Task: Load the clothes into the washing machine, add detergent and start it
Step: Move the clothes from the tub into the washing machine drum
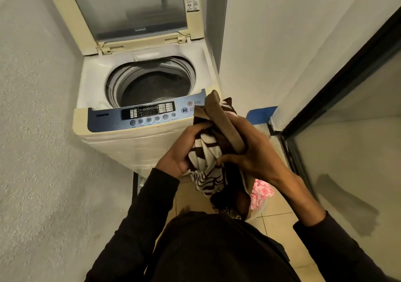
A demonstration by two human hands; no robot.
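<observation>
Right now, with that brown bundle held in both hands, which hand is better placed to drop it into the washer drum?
Probably the left hand. It grips the brown patterned cloth on the side nearer the open drum, which lies up and to the left. The right hand holds the far side, so it would have to cross over.

The raised cream lid with its glass pane (128, 10) runs off the top edge, so its upper rim is out of sight. The small print on the blue-grey control panel (149, 113) is too fine to read. The bunched brown-and-cream patterned cloth (208, 151) covers the palms of both hands and hides most of the pink patterned fabric (261, 191) below it. The dark drum floor (156, 86) is too dim to make out.
</observation>
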